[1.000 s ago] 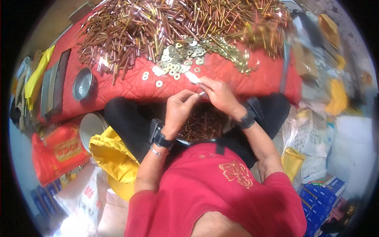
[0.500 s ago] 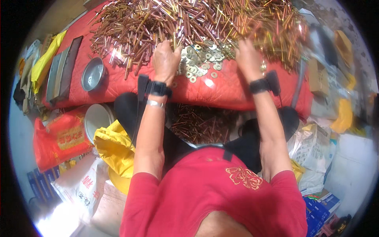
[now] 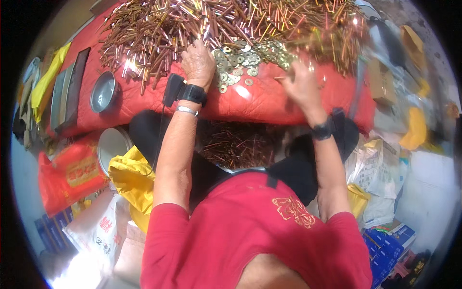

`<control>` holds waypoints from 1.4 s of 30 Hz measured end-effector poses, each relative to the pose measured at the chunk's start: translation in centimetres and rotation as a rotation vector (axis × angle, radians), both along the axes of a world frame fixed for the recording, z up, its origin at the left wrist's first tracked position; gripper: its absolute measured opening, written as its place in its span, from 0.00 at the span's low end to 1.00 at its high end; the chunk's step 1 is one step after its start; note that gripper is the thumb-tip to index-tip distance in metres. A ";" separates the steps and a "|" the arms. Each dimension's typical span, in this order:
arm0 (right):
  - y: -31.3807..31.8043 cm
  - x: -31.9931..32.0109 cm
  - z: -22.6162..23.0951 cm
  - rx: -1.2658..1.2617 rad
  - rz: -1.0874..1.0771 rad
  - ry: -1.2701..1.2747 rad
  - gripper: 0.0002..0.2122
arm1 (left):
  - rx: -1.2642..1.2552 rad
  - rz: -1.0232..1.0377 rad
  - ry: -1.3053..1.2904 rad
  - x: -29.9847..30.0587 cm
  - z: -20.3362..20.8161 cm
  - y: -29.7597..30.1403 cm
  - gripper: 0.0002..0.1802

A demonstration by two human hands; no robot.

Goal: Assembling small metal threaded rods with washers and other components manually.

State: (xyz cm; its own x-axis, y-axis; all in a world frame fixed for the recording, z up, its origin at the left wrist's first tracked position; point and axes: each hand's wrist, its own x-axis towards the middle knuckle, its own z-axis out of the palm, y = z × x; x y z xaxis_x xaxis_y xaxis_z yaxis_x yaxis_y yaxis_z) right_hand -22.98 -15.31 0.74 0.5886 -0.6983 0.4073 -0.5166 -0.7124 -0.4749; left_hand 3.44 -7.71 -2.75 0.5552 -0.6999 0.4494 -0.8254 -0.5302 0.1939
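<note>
A large heap of thin copper-coloured metal rods (image 3: 159, 36) covers the far side of the red padded cloth (image 3: 260, 103). In front of it lies a spread of flat washers (image 3: 236, 62), silvery and brass-toned, with smaller metal pieces (image 3: 272, 52) to their right. My left hand (image 3: 198, 65) rests at the heap's near edge, left of the washers, its fingers curled in; what they hold is hidden. Over the cloth right of the washers is my right hand (image 3: 302, 86), blurred, thumb and fingers drawn together. A small brownish tip shows at them, too unclear to name.
A grey metal bowl (image 3: 104, 91) and long metal strips (image 3: 70, 91) lie on the cloth's left side. More rods (image 3: 238, 147) are heaped below the cloth's edge, between my legs. A bucket (image 3: 114, 149), a red bag (image 3: 70, 173) and a cardboard box (image 3: 381, 82) stand around.
My right hand has drawn back toward me from the heap's edge, fingers now pinched together. My left hand stays by the washers, fingers curled. The whole view has shifted slightly.
</note>
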 end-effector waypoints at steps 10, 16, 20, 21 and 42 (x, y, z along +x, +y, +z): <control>4.1 -0.1 -1.2 0.113 0.194 -0.095 0.07 | -0.104 -0.218 -0.025 2.6 -1.2 1.8 0.06; 5.7 2.5 -1.7 0.032 0.327 0.031 0.06 | -0.667 -0.172 1.292 3.0 -0.3 3.7 0.11; 5.4 3.5 -1.2 -0.061 0.330 0.225 0.04 | -0.882 -0.273 2.084 1.3 0.3 6.1 0.11; 5.4 4.2 -0.7 -0.101 0.347 0.299 0.04 | -0.937 -0.293 2.178 0.9 0.0 6.9 0.11; 7.5 1.3 0.8 0.567 0.244 -0.247 0.10 | -1.012 -0.287 2.079 -7.0 0.4 9.6 0.12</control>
State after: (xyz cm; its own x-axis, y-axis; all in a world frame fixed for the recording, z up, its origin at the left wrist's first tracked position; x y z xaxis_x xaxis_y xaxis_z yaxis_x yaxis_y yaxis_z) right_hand -21.68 -7.81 1.49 0.6934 -0.7027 0.1593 -0.2004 -0.4005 -0.8941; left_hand -3.53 1.92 -2.35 0.5216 -0.8137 -0.2565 0.7478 0.2913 0.5966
